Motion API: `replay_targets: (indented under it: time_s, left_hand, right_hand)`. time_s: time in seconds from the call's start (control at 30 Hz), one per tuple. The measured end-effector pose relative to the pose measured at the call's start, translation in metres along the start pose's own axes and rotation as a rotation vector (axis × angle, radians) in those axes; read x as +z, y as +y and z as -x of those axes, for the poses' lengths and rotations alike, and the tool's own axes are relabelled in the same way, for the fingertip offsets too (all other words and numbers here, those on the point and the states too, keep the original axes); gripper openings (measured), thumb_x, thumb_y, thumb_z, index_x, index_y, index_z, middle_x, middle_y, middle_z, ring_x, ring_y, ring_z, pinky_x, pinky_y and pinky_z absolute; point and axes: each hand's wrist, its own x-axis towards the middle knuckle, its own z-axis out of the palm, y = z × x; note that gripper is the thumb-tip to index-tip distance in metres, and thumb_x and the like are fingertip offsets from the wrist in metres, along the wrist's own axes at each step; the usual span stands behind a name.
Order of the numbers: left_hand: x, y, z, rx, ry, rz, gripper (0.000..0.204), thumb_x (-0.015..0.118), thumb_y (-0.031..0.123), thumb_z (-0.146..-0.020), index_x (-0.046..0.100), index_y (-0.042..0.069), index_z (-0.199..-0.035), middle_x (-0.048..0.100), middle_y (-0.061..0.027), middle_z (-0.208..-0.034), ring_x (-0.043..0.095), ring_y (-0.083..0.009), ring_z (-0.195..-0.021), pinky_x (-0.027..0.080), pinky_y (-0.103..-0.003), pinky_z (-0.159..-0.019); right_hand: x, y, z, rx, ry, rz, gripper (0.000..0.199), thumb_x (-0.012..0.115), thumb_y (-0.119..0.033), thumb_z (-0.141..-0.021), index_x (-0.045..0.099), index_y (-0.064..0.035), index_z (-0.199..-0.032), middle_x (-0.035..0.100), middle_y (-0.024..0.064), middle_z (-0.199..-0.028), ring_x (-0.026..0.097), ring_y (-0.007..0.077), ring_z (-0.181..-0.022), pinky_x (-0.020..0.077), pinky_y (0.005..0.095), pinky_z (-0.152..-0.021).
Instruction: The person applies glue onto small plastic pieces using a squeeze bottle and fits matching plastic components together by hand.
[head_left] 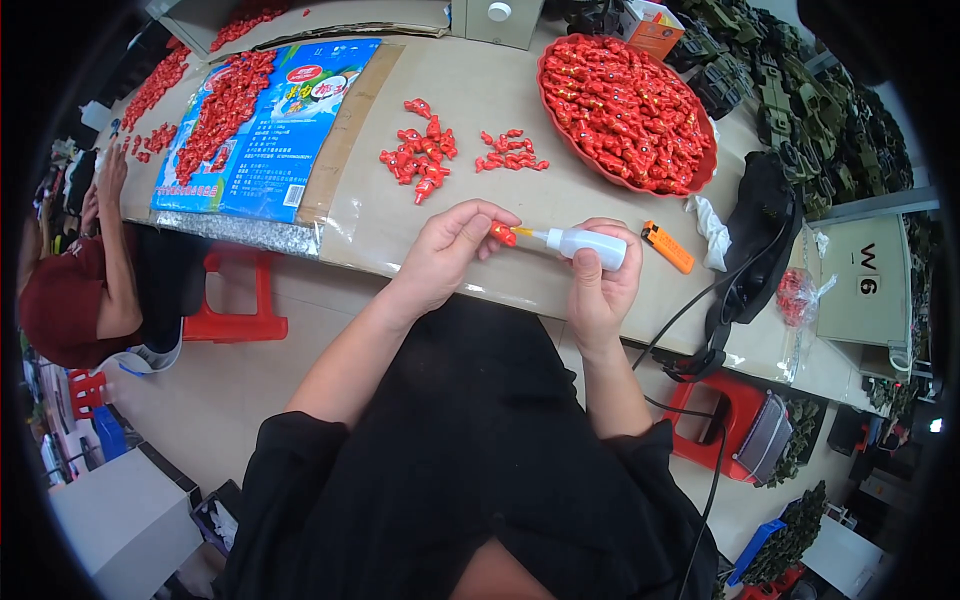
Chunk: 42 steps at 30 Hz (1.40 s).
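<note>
Between the thumb and fingers of my left hand [452, 245] is a small red figurine piece [503, 233]. My right hand [606, 285] grips a white squeeze bottle [588, 246], tilted on its side. The bottle's thin, yellowish nozzle [524, 231] points left and reaches the red piece or stops just short of it; I cannot tell which. On the table beyond my hands lie a loose pile of larger red figurine pieces [420, 155] and, to its right, a group of smaller red parts [510, 152].
A red bowl [712, 170] heaped with red pieces stands at the back right. Nearer are an orange utility knife [668, 247], crumpled tissue [710, 232] and a black bag [760, 220] with a cable. Left, more pieces cover a blue printed sheet [275, 160]; another person [75, 290] works there.
</note>
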Motion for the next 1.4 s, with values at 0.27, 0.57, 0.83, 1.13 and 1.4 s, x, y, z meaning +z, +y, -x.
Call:
replay_targets:
  time_s: [0.27,0.57,0.83,1.13,1.4]
  left_hand:
    - [0.0005,0.0006,0.0005,0.013,0.008,-0.001,0.025,0.039,0.019,-0.091,0.056,0.002,-0.095,0.053,0.0003,-0.081,0.044,-0.0051,-0.07,0.038,-0.018,-0.066]
    - [0.0005,0.0,0.0005,0.017,0.015,-0.026,0.025,0.038,0.02,-0.091,0.056,0.003,-0.095,0.052,0.0008,-0.08,0.044,-0.005,-0.07,0.038,-0.018,-0.066]
    - [0.0002,0.0009,0.0011,0.02,0.002,-0.044,0.025,0.038,0.02,-0.091,0.056,0.003,-0.095,0.052,0.0008,-0.08,0.044,-0.0048,-0.07,0.037,-0.018,-0.066]
    - [0.0018,0.0016,-0.001,-0.007,0.041,0.064,0.018,0.044,0.007,-0.087,0.051,0.0,-0.102,0.053,-0.0021,-0.086,0.046,-0.0069,-0.073,0.04,-0.02,-0.071]
    - [0.0013,0.0013,-0.0014,0.027,0.025,0.091,0.02,0.045,0.005,-0.085,0.048,0.0,-0.105,0.052,-0.0048,-0.095,0.05,-0.0094,-0.078,0.041,-0.023,-0.075]
  right_hand:
    - [-0.0014,0.0003,0.0006,0.001,0.001,0.013,0.022,0.052,-0.013,-0.083,0.039,-0.0014,-0.097,0.045,0.0106,-0.093,0.048,0.0131,-0.073,0.0418,0.0245,-0.065]
    - [-0.001,-0.0019,0.001,0.007,0.021,0.035,0.023,0.053,-0.015,-0.084,0.039,-0.0012,-0.096,0.046,0.0101,-0.092,0.048,0.0125,-0.07,0.0408,0.0234,-0.063]
    - [-0.0017,-0.0036,0.0012,0.012,-0.002,0.027,0.023,0.053,-0.014,-0.083,0.04,-0.0012,-0.096,0.045,0.0098,-0.092,0.048,0.0125,-0.072,0.0415,0.0232,-0.063]
    - [-0.0008,-0.0036,0.0052,-0.047,0.04,0.016,0.023,0.053,-0.012,-0.083,0.039,-0.0019,-0.098,0.044,0.0102,-0.093,0.048,0.0134,-0.075,0.0423,0.0244,-0.064]
    - [-0.0007,-0.0003,0.0062,-0.075,0.0,0.107,0.024,0.053,-0.011,-0.083,0.038,-0.0015,-0.099,0.044,0.0107,-0.095,0.047,0.0134,-0.077,0.0425,0.0239,-0.066]
